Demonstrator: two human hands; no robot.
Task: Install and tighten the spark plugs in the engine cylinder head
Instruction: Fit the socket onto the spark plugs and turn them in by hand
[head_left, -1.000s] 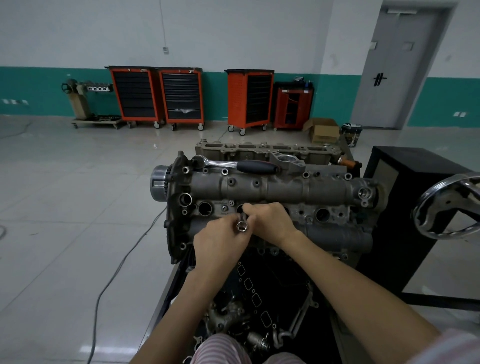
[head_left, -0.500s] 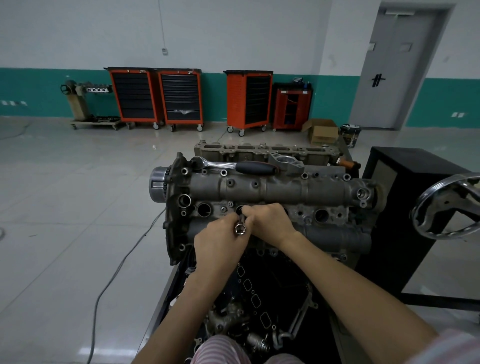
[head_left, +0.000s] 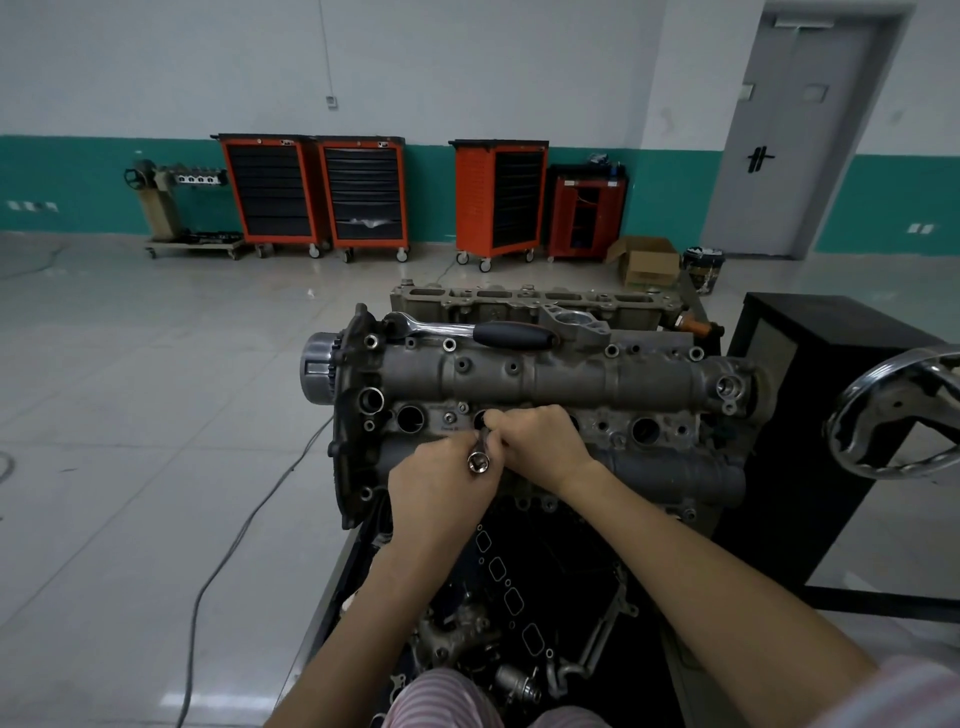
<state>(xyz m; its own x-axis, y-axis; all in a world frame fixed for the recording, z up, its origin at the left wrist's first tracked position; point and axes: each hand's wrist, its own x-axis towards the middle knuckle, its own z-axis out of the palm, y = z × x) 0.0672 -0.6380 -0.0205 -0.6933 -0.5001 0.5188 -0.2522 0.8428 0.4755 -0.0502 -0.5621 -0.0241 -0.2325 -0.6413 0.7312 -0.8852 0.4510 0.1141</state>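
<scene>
Hands are meeting over the cylinder head (head_left: 571, 379), the left hand (head_left: 436, 483) and right hand (head_left: 540, 447) both pinching a socket extension (head_left: 480, 452) that is angling into the second plug well, while a ratchet (head_left: 478, 332) is lying along the head's far edge.

Ratchet (head_left: 483, 332) lies on cylinder head (head_left: 571, 379), behind both hands (head_left: 488, 457)

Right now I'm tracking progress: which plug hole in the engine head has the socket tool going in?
The second hole from the pulley end; both hands hold the socket tool at it.
</scene>
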